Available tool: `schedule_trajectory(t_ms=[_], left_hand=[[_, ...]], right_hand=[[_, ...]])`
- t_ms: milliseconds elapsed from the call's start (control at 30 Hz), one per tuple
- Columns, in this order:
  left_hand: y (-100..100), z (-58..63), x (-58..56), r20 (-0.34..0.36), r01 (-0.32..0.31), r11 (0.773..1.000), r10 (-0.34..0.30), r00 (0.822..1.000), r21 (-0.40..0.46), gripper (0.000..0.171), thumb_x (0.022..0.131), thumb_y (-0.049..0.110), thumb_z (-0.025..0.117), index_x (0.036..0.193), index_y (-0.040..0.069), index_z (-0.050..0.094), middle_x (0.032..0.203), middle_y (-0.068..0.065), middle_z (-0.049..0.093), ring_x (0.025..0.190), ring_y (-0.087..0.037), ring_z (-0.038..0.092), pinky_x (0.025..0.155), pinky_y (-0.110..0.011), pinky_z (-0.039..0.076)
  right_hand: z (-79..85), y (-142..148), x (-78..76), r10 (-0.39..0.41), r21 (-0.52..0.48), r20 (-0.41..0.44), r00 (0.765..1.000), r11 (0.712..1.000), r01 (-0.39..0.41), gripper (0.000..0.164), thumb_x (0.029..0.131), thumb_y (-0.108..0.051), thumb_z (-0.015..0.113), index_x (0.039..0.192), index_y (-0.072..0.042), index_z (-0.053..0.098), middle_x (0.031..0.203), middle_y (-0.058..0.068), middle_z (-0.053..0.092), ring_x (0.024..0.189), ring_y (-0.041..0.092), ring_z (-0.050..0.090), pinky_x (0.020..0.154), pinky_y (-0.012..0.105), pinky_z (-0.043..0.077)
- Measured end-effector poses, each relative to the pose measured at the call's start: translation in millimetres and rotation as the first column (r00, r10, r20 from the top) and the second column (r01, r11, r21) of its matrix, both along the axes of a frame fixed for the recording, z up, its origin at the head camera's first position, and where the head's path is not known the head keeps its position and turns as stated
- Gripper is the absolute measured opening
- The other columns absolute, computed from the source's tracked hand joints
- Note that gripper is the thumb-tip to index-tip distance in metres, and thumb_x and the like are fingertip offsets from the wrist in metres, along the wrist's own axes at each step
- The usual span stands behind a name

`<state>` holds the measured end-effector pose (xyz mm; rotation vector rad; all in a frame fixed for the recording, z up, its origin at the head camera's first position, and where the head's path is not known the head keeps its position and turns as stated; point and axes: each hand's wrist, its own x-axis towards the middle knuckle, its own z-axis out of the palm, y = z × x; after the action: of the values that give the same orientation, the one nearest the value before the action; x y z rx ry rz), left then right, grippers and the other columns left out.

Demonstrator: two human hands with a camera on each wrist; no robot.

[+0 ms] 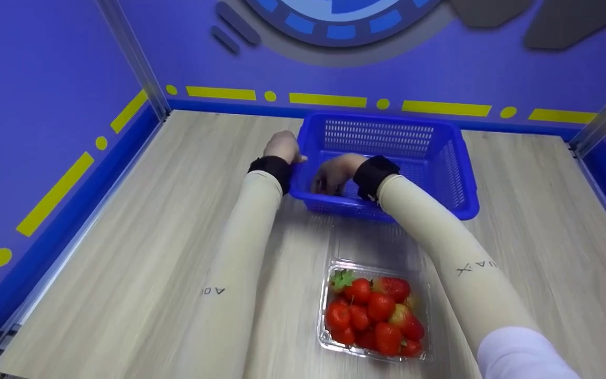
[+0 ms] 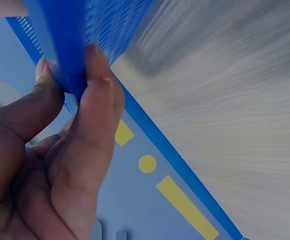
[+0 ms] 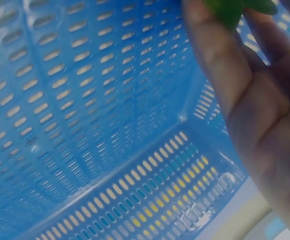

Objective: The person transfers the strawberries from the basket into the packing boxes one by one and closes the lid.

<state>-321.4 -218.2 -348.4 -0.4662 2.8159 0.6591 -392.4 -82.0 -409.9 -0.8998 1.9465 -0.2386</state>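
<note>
A blue plastic basket [image 1: 379, 123] with slotted walls stands toward the back of the table. My left hand [image 1: 282, 146] pinches its left rim between thumb and fingers, as the left wrist view shows close up. Inside the basket, near its front left corner, my right hand [image 1: 337, 171] reaches down with bent fingers. Green leaves [image 3: 230, 11] of a strawberry show at those fingers in the right wrist view; its red part is hidden. Nearer me is a clear plastic box [image 1: 325, 342] of red strawberries [image 1: 381, 306], some partly pale.
The box's clear lid [image 1: 371, 245] lies folded back toward the basket. A pale wood-grain table [image 1: 203, 210] carries everything. Blue panels with yellow marks [image 1: 327, 100] close off the back and both sides, with metal posts [image 1: 134, 55] at the corners.
</note>
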Motion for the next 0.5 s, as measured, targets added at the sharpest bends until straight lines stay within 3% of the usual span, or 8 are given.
schedule_trajectory(t_ms=[133,267,367,433,500], left_hand=[[2.7,-2.4,-0.2,0.008,0.03,0.999,-0.03,1.0,0.026,0.04,0.095,0.018,0.073,0.129,-0.003,0.066,0.131,-0.018,0.069,0.116,-0.027,0.068,0.103,-0.037,0.057],[-1.3,-7.2,-1.2,0.036,0.047,0.993,-0.051,0.998,0.112,0.032,0.095,0.01,0.067,0.124,-0.005,0.067,0.124,-0.018,0.072,0.099,-0.025,0.07,0.09,-0.033,0.061],[-9.4,-7.9,-2.9,0.07,0.065,0.985,-0.077,0.995,0.158,0.031,0.097,0.015,0.063,0.12,-0.006,0.066,0.113,-0.016,0.073,0.084,-0.022,0.065,0.072,-0.027,0.059],[-15.4,-4.3,-3.8,0.068,0.097,0.984,-0.109,0.992,0.153,0.027,0.1,0.022,0.062,0.11,-0.003,0.066,0.098,-0.011,0.069,0.077,-0.019,0.06,0.063,-0.024,0.052],[-20.9,2.7,-6.1,0.032,0.138,0.983,-0.143,0.989,0.125,0.03,0.101,0.03,0.062,0.091,0.002,0.06,0.082,-0.004,0.057,0.069,-0.015,0.05,0.058,-0.023,0.042]], right_hand=[[1.6,9.8,0.8,-0.058,-0.026,-0.018,0.998,0.998,0.058,0.045,0.092,0.002,0.061,0.136,-0.002,0.06,0.125,0.012,0.062,0.094,0.012,0.058,0.08,0.021,0.054],[8.2,23.3,-0.5,-0.088,-0.065,-0.08,0.993,0.994,0.083,0.051,0.091,-0.001,0.066,0.141,0.0,0.057,0.134,0.022,0.061,0.097,0.015,0.061,0.087,0.025,0.058],[19.6,35.0,-3.5,-0.116,-0.106,-0.147,0.982,0.989,0.101,0.053,0.091,-0.002,0.069,0.142,0.0,0.057,0.137,0.027,0.061,0.096,0.017,0.063,0.088,0.027,0.059],[31.0,43.0,-5.2,-0.134,-0.132,-0.192,0.972,0.985,0.11,0.053,0.091,-0.002,0.069,0.142,-0.001,0.057,0.135,0.028,0.063,0.094,0.017,0.064,0.086,0.027,0.058],[44.5,50.6,-5.5,-0.156,-0.162,-0.234,0.96,0.98,0.12,0.052,0.091,-0.002,0.07,0.142,-0.002,0.058,0.132,0.028,0.065,0.092,0.017,0.065,0.084,0.026,0.058]])
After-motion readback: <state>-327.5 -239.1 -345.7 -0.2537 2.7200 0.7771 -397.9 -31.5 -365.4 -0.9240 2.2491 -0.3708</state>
